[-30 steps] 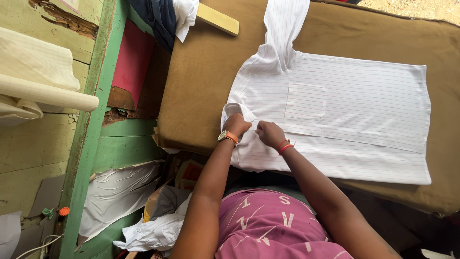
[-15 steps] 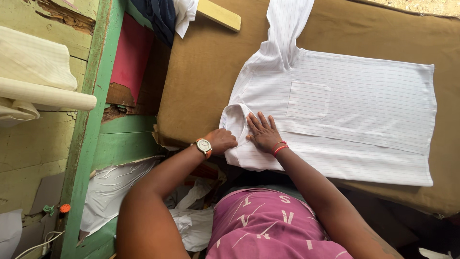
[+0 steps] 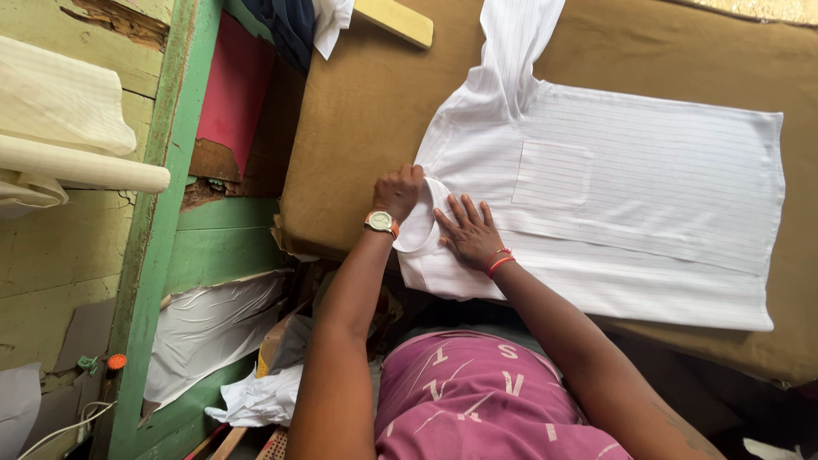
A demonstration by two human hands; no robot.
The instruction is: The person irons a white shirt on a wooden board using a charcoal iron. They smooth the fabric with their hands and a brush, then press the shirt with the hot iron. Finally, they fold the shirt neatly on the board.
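Left hand [image 3: 399, 189]: closed, pinching the collar edge of a white striped shirt [image 3: 648, 204]; watch at the wrist. Right hand [image 3: 467, 232]: open, fingers spread, pressed flat on the shirt just beside the left; red bangles at the wrist. Shirt: laid flat on a brown padded counter [image 3: 358, 111], chest pocket [image 3: 552, 174] up, one sleeve running toward the far edge. Yellow wooden block [image 3: 394, 19] at the counter's far corner. Green wooden frame [image 3: 162, 170] at left.
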